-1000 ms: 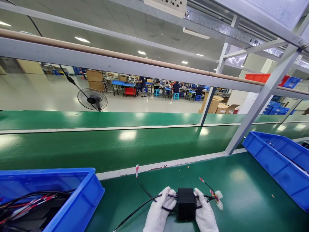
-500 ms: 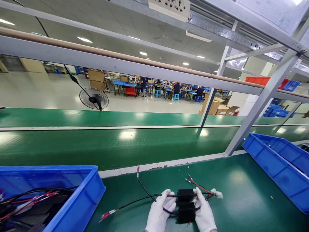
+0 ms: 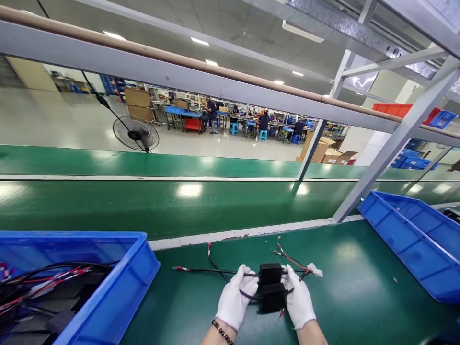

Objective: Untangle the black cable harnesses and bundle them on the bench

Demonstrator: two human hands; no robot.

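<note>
Two black rectangular boxes with cables, an upper box [image 3: 270,273] and a lower box [image 3: 273,298], hang one just below the other between my white-gloved hands. My left hand [image 3: 235,297] is closed around the black cables [image 3: 253,275] at the boxes' left side. My right hand [image 3: 300,301] grips the cables close to the boxes' right ends; its fingertips partly hide them. Leftward, a cable ends in red-and-white tipped leads [image 3: 181,269]. On the right, thin red and black wires [image 3: 289,256] and a white plastic connector [image 3: 315,270] stick out past my right hand.
A blue bin [image 3: 134,268] at left holds more black boxes and cables. Another blue bin [image 3: 406,244] stands at right beside a grey frame post [image 3: 381,158]. A green belt [image 3: 125,206] runs behind the green bench [image 3: 352,282]. Beyond are a fan [image 3: 135,134] and seated people.
The view has tilted down slightly, showing both wrists. The left-hand cable end has swung up and now lies straighter. Both hands still hold the boxes' cables.
</note>
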